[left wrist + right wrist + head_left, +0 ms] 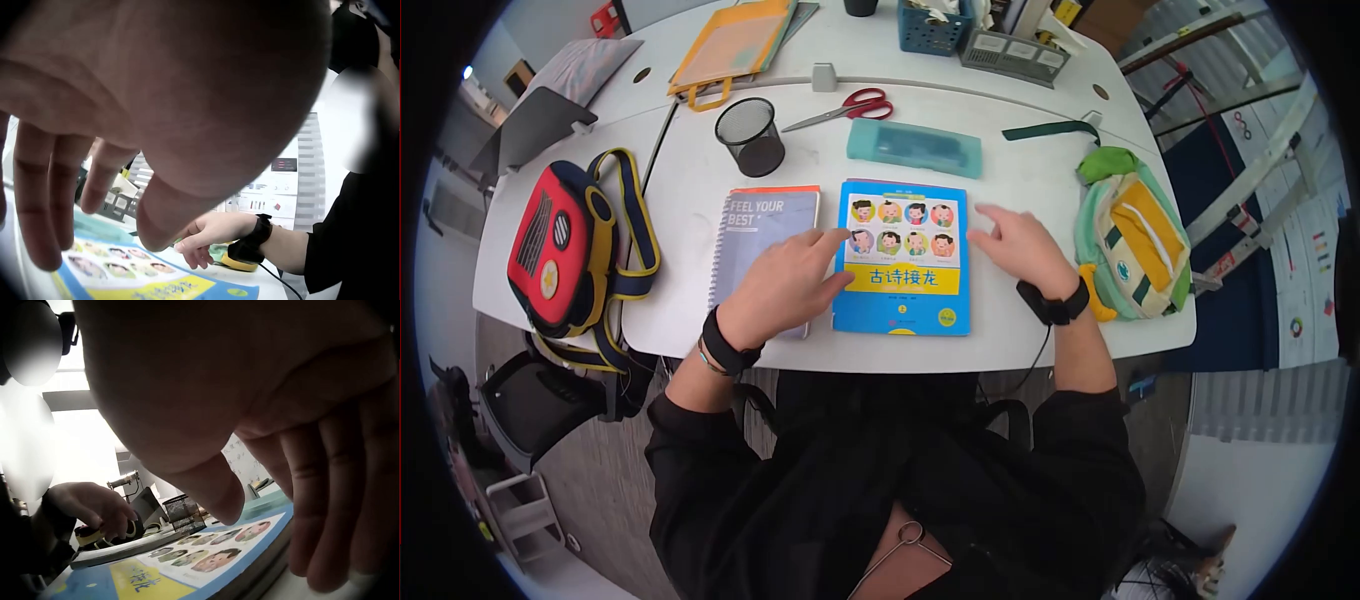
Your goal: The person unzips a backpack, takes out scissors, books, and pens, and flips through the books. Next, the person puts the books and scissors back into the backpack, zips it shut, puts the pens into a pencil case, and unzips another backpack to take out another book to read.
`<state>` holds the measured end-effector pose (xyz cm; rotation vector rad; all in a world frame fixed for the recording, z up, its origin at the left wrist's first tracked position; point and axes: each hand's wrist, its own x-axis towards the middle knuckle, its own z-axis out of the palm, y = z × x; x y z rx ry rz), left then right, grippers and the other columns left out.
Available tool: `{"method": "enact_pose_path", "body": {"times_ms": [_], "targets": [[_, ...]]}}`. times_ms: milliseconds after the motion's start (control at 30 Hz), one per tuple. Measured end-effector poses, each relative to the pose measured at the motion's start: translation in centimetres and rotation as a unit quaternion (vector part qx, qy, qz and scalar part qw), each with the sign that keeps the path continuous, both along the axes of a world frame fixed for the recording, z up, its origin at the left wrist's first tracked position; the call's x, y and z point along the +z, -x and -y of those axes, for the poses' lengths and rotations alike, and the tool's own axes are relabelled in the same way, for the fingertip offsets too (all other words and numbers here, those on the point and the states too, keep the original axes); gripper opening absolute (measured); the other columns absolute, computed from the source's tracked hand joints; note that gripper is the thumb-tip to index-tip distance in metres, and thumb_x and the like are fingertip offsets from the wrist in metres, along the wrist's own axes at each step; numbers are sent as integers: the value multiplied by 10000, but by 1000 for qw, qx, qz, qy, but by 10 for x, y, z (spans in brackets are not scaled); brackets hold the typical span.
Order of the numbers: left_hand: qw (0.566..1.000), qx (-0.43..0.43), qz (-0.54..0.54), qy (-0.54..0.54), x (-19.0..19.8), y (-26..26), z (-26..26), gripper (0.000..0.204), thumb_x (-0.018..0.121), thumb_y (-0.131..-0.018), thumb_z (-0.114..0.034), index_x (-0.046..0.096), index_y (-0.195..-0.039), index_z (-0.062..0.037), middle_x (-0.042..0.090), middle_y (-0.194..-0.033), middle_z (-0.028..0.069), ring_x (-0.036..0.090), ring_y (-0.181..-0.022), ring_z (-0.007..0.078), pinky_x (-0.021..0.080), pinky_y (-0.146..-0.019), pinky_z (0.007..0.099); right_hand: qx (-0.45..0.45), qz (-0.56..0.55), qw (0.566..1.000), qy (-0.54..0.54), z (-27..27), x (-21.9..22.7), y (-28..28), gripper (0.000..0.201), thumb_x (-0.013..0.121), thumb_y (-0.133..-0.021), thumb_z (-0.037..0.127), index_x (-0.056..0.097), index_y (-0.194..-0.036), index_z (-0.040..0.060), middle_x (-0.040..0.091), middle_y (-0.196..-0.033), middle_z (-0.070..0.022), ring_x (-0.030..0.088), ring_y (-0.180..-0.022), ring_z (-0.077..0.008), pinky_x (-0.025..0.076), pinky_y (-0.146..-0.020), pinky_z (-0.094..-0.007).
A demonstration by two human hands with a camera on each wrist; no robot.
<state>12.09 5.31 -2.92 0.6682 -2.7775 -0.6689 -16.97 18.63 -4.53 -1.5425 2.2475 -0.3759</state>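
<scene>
A blue book (902, 316) with cartoon faces and a yellow title band lies flat in front of the person. The left hand (788, 284) reaches across a grey spiral notebook (760, 218), its fingertips at the book's left edge and its fingers loosely extended. Beside the book's right edge is the right hand (1030, 248), thumb and fingers apart. In the right wrist view, the right fingers (309, 506) hang down next to the side of the book (140, 578). The left wrist view shows the left fingers (37, 200) relaxed above the cover (219, 289).
Behind the book lie a teal pencil case (915, 147), red-handled scissors (840, 107) and a black mesh pen cup (750, 135). A red and navy backpack (560, 250) stands at left, a green and yellow bag (1135, 240) at right. Farther back are a yellow folder (735, 45) and blue basket (935, 35).
</scene>
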Motion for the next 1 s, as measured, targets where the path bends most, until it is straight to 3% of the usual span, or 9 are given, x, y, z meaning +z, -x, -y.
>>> {"method": "enact_pose_path", "body": {"times_ms": [167, 233, 333, 367, 433, 633, 700, 900, 1000], "targets": [[996, -40, 4, 78, 22, 58, 38, 418, 660, -834, -206, 538, -1187, -19, 630, -968, 208, 619, -901, 385, 499, -773, 440, 7, 15, 995, 99, 39, 3, 36, 467, 657, -820, 268, 586, -1205, 15, 680, -845, -198, 657, -799, -371, 525, -734, -424], [987, -59, -56, 140, -2, 91, 67, 363, 680, -773, -190, 549, -1068, -25, 621, -926, 190, 624, -890, 379, 507, -738, 458, 13, -22, 991, 129, 57, -9, 53, 552, 705, -768, 231, 553, -1259, 27, 651, -1043, -223, 625, -968, -365, 504, -842, -406], [988, -73, -43, 131, -26, 138, 93, 415, 692, -735, -202, 543, -1081, -29, 624, -954, 182, 625, -928, 364, 504, -770, 471, 43, -29, 988, 148, 76, -25, 65, 681, 744, -719, 225, 497, -1322, 26, 556, -1243, -237, 537, -1150, -363, 451, -961, -390], [991, -64, -2, 117, -27, 153, 96, 522, 701, -732, -229, 517, -1179, -32, 611, -1056, 194, 602, -1006, 369, 491, -836, 462, 26, -19, 993, 113, 83, -29, 66, 769, 769, -692, 229, 450, -1375, 74, 503, -1315, -206, 495, -1217, -335, 411, -1024, -369], [992, -59, 38, 102, -38, 169, 102, 630, 711, -728, -256, 491, -1276, -36, 599, -1159, 206, 579, -1083, 374, 478, -901, 453, 26, -14, 993, 110, 91, -37, 70, 782, 774, -682, 229, 449, -1375, 70, 504, -1318, -204, 493, -1222, -336, 411, -1025, -366], [974, -53, -95, 199, -86, 189, 108, 719, 737, -722, -313, 457, -1333, -58, 559, -1261, 193, 541, -1168, 364, 440, -967, 458, 22, -17, 996, 85, 95, -44, 80, 829, 793, -651, 226, 442, -1386, 69, 487, -1358, -202, 482, -1245, -336, 408, -1032, -359], [987, -60, -75, 126, -75, 190, 106, 704, 751, -728, -329, 473, -1315, -59, 580, -1222, 180, 552, -1152, 352, 437, -959, 465, 11, -5, 998, 60, 95, -44, 77, 840, 796, -646, 225, 438, -1390, 70, 487, -1363, -199, 484, -1244, -336, 408, -1032, -359], [985, -90, 27, 142, -59, 185, 109, 573, 735, -753, -286, 535, -1232, -44, 643, -1028, 163, 627, -976, 336, 507, -809, 422, 28, 23, 991, 127, 98, -40, 71, 809, 792, -653, 203, 450, -1369, 42, 528, -1314, -226, 510, -1217, -343, 428, -1014, -375], [989, -115, 0, 88, -52, 180, 112, 527, 720, -760, -257, 554, -1204, -26, 649, -961, 183, 641, -893, 346, 518, -759, 413, 29, 61, 989, 134, 96, -34, 66, 818, 794, -661, 202, 433, -1382, 61, 554, -1277, -229, 530, -1190, -350, 440, -991, -380]]}}
